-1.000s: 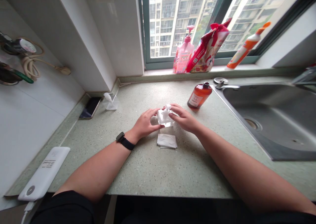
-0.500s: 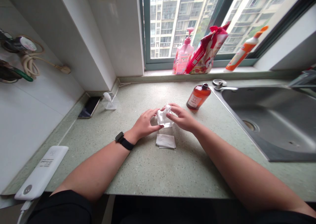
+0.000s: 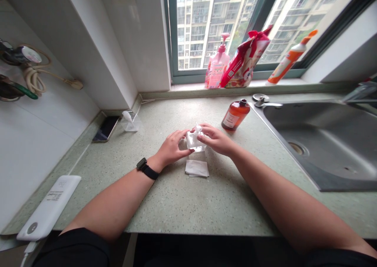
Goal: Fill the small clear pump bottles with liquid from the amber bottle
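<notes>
A small clear square pump bottle [image 3: 194, 140] stands on the speckled green counter [image 3: 188, 204] in front of me. My left hand [image 3: 170, 148] grips its left side with curled fingers. My right hand [image 3: 216, 139] is closed on the white pump top from the right. A folded white paper [image 3: 197, 168] lies just before the bottle. An amber bottle [image 3: 235, 115] without a cap stands upright to the right, near the sink.
A steel sink [image 3: 321, 141] fills the right side. On the sill stand a pink pump bottle [image 3: 216, 67], a red pouch [image 3: 244, 61] and an orange-white bottle [image 3: 290, 59]. A phone [image 3: 106, 128], another clear dispenser [image 3: 129, 121] and a white power bank [image 3: 48, 208] lie left.
Both hands stay on the small clear bottle with only slight finger shifts; the view has drifted a little.
</notes>
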`<state>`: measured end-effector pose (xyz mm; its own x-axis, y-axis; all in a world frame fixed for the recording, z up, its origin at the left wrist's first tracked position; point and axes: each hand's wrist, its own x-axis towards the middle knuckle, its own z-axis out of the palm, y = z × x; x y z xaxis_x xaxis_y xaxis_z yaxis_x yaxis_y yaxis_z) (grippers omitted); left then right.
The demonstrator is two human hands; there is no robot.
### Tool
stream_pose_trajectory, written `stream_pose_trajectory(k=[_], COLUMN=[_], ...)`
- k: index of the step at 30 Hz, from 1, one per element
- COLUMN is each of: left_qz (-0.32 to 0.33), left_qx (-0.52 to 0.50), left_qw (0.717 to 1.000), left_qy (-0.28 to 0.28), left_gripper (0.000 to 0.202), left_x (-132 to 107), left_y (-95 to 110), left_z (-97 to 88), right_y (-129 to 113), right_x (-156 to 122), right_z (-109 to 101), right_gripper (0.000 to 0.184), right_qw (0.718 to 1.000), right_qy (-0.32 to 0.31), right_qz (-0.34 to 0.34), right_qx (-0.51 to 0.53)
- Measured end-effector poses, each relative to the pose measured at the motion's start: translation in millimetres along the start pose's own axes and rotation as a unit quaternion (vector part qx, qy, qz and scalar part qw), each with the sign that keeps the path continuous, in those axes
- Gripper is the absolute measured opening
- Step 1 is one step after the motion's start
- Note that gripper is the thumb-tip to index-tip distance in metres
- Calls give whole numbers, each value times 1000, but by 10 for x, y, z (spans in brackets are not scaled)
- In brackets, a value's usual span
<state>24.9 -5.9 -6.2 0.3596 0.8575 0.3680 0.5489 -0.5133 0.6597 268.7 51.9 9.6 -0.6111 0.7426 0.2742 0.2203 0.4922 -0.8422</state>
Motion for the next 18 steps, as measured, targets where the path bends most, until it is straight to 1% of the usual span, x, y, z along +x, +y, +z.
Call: stream_pose_trajectory(k=[3,5,7,9,11,13,18], left_qz=[-3,-7,-9,-9,-9,-10,-12], left_qx=[-1,0,0,2,4,4,-2], left_qw=[1000,1000,1000,1000,1000,1000,1000], left_qy=[1,1,2,0,-2,-3,-2], left_gripper=[69,69,69,69,69,69,70], left_x=[-2,-4,-6,-7,-8,-8,-9], left_y=[-2,-4,-2,2,7,8,-6], left_z=[5,5,2,-4,-10,-11,2], right_y=[8,-1,-18,-32,-31,-10,87], right_x=[-67,-109,-137,-148,-149,-145,-141], right_z=[-5,-52,-123,-192,-228,-218,-71], right_gripper=[43,38,28,27,24,22,38], right_qw=[999,998,996,993,989,989,992], right_qy=[10,24,59,106,136,136,88], right_qz=[11,19,31,41,41,34,33], right_qx=[31,52,51,37,31,41,82])
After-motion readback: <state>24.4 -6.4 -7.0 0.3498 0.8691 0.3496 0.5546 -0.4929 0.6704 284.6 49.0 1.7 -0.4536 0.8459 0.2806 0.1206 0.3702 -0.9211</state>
